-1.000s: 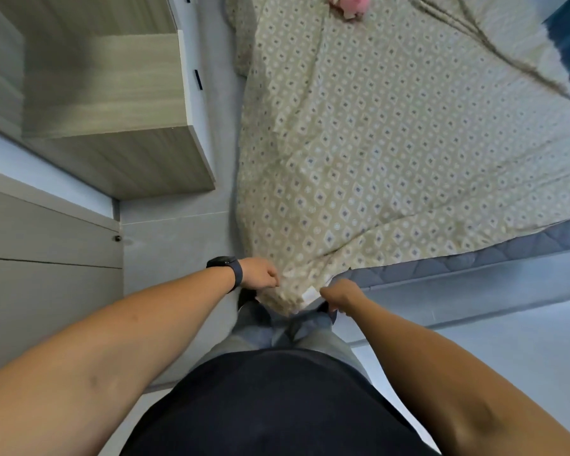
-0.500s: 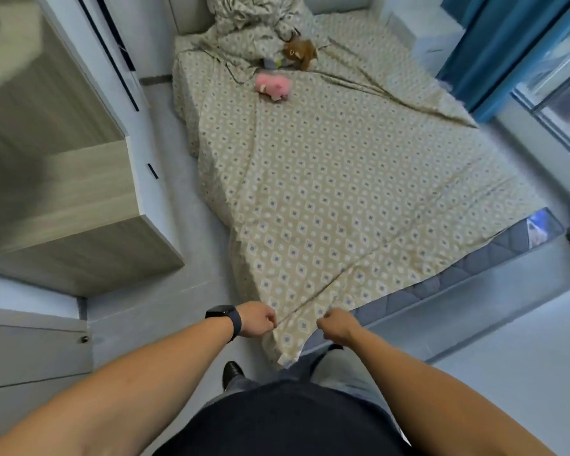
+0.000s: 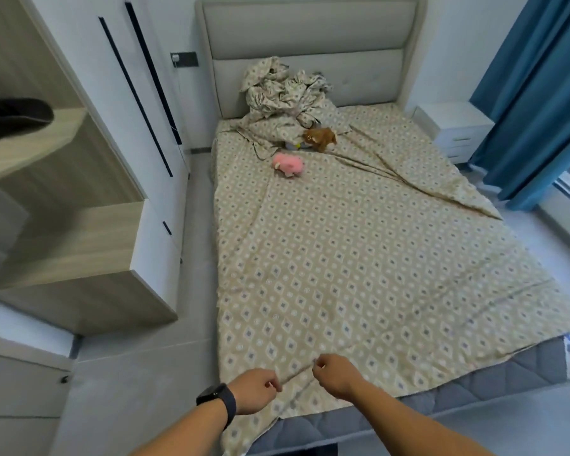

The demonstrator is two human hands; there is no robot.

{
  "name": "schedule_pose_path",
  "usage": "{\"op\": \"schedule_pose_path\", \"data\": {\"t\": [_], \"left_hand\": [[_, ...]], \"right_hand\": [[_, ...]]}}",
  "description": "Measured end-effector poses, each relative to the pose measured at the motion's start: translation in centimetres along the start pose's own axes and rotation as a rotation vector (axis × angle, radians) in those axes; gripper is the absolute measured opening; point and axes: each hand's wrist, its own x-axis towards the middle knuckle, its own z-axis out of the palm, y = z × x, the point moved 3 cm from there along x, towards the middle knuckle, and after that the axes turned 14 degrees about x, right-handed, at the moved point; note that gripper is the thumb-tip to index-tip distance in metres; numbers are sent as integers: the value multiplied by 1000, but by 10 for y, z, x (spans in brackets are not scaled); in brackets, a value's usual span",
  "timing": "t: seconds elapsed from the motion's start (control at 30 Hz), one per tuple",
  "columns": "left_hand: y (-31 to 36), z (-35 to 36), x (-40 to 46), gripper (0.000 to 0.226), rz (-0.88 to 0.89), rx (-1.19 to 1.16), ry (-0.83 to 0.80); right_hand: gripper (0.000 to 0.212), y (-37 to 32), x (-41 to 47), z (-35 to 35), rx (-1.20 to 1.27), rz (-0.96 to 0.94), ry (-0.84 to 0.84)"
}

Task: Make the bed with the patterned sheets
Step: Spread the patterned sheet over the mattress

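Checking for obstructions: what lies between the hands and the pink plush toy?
Head view: only bare patterned sheet between the hands and pink plush toy.

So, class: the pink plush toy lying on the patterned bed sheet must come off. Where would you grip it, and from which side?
Probably the pink plush toy is best pinched around its rounded body from above. It lies loose on the patterned bed sheet, apart from the brown plush toy, with open sheet all round.

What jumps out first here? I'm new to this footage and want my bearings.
The patterned sheet covers most of the bed, both hands, left hand and right hand, gripping its near corner. A pink plush toy and a brown one lie near the headboard, beside crumpled bedding.
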Motion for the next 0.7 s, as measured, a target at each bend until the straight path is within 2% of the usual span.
{"op": "schedule_pose_path", "data": {"t": [0.13, 0.3, 0.43, 0.57, 0.7], "left_hand": [[49, -9, 4, 31, 39, 7, -36], [102, -46, 17, 25, 131, 82, 131], [154, -60, 28, 23, 202, 66, 179], [211, -65, 40, 24, 241, 23, 249], [267, -61, 71, 23, 189, -46, 319]], "right_hand": [[24, -7, -7, -56, 64, -81, 56], [23, -25, -37, -135, 41, -221, 303], [25, -13, -60, -180, -24, -258, 363], [26, 5, -51, -214, -50, -302, 363], [30, 25, -26, -260, -207, -367, 200]]}}
